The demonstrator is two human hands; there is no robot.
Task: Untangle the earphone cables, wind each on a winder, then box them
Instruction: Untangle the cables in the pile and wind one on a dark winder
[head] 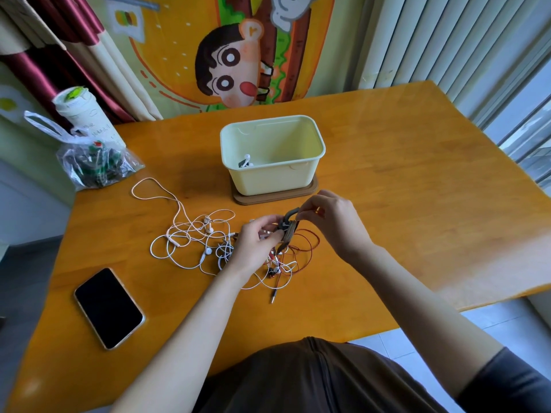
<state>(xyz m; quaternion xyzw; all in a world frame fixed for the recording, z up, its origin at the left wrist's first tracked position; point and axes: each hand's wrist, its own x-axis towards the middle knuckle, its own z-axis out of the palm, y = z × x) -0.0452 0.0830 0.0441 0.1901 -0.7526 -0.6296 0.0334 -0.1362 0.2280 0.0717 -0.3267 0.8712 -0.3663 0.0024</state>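
Two hands meet above the orange surface [387, 180], just in front of the box [268, 180]: the left hand [258, 242] curls its fingers round the winder [288, 232], which has red-brown cable wound on it, and the right hand [331, 222] pinches the winder's grey loop [289, 214] between thumb and fingertips. The winder's long axis runs roughly away from the person, loop end toward the box. Loose red cable [308, 247] trails from it beside the tangled white earphone cables [190, 236] lying on the surface.
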